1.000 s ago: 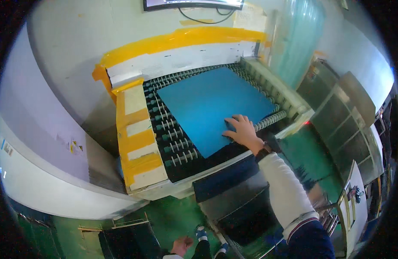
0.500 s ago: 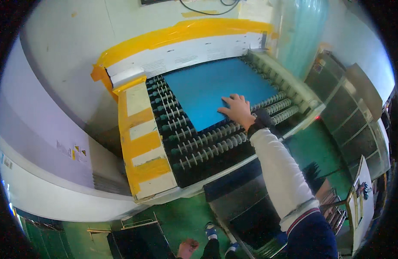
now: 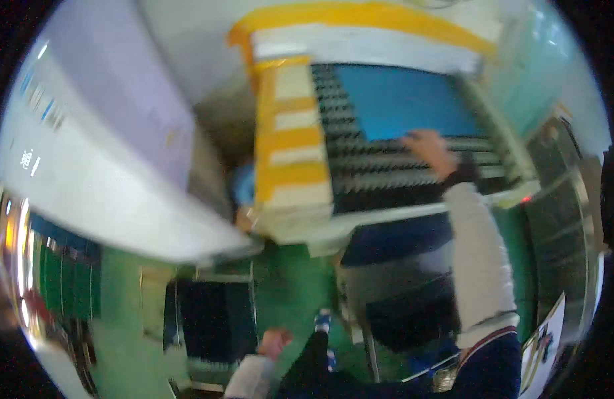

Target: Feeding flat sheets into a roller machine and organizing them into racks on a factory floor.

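A flat blue sheet (image 3: 407, 100) lies on the rows of ringed rollers (image 3: 387, 176) of a machine bed. My right hand (image 3: 430, 151) reaches over the rollers to the sheet's near edge. Its fingers are stretched forward and hold nothing; blur hides whether they touch the sheet. Low in the picture, my left hand (image 3: 274, 340) hangs beside my leg, away from the machine. Its fingers are too smeared to read, and nothing shows in it.
Yellow tape covers the machine's left side (image 3: 294, 139) and back rim. A white cabinet (image 3: 127, 193) stands to the left. Below the bed are a dark-topped stand (image 3: 413, 319) and a dark panel (image 3: 214, 316). Grey racks (image 3: 560, 193) line the right.
The whole view has swung left and down, so the machine sits higher and further right. My right hand has drawn back from the sheet's surface to its near edge. The left forearm now shows.
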{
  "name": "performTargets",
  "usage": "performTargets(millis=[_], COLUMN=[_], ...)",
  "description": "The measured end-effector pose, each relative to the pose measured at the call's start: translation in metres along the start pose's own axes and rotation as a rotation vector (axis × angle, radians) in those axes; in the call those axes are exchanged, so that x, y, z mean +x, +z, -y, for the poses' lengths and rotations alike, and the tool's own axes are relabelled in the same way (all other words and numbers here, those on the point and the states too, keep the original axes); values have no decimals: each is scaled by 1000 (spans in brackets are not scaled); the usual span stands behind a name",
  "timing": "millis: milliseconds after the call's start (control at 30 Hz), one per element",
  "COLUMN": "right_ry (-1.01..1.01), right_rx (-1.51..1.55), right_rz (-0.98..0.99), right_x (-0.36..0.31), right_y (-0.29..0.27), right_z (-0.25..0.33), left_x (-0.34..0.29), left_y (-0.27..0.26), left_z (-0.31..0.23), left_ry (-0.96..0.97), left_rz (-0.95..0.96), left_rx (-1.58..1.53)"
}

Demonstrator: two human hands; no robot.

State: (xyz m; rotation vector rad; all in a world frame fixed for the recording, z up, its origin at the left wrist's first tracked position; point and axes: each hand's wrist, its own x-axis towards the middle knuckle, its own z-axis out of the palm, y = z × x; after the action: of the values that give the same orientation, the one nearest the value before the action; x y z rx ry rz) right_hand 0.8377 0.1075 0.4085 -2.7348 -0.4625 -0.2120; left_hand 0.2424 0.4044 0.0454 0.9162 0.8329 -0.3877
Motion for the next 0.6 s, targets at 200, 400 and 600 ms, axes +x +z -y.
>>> performTargets(millis=[200, 400, 600], right_ry=[-111, -269, -169], right_rx=[26, -32, 244], right_rz=[73, 139, 377], right_x=[-55, -78, -129], right_y=[-10, 1, -1], right_z=[-6, -15, 88], left_x=[-79, -177, -230], left_y=[-40, -57, -96], left_z=[37, 122, 215], left_ry=[131, -54, -105], left_rz=[-142, -484, -522], left_rx=[721, -269, -552])
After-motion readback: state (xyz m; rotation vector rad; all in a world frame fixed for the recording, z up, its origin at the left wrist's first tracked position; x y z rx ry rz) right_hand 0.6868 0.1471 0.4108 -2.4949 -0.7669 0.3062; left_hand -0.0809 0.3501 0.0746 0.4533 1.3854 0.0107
